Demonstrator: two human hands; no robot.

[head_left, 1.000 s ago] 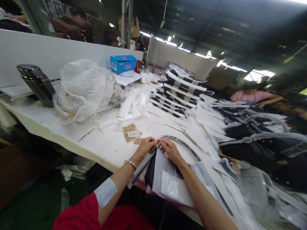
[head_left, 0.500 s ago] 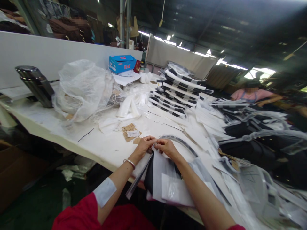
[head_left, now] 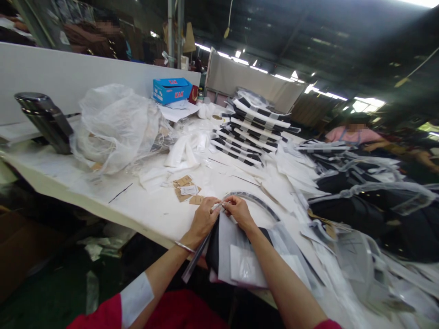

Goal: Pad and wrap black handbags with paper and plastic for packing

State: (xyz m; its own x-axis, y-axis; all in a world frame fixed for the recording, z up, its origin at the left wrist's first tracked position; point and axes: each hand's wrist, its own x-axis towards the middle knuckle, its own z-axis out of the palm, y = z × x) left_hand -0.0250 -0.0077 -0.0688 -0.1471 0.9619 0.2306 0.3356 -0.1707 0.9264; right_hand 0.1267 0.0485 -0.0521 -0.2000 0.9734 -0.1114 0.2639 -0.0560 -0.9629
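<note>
A black bag [head_left: 213, 253] lies at the table's front edge, largely covered by white wrapping sheet [head_left: 226, 242]. On top of it rests a flat white packet [head_left: 245, 264]. My left hand [head_left: 205, 215] and my right hand [head_left: 239, 211] meet at the bag's upper corner, fingertips pinched on a small piece of white wrapping [head_left: 219, 207]. Its exact shape is partly hidden by the fingers. Behind my right hand curves a dark handle [head_left: 255, 198] in clear film. A dark strap [head_left: 196, 262] in film hangs below my left hand.
Brown tags [head_left: 185, 188] lie just beyond my left hand. Farther left are a crumpled plastic bag [head_left: 113, 130], a dark flask [head_left: 46, 121] and a blue box [head_left: 172, 91]. Stacked black-and-white pieces [head_left: 252, 132] stand behind; wrapped black bags [head_left: 363, 212] fill the right. A co-worker [head_left: 353, 133] is beyond.
The view has shifted slightly. My left wrist has turned and its bracelet sits lower; both hands keep pinching at the same corner of the bag.
</note>
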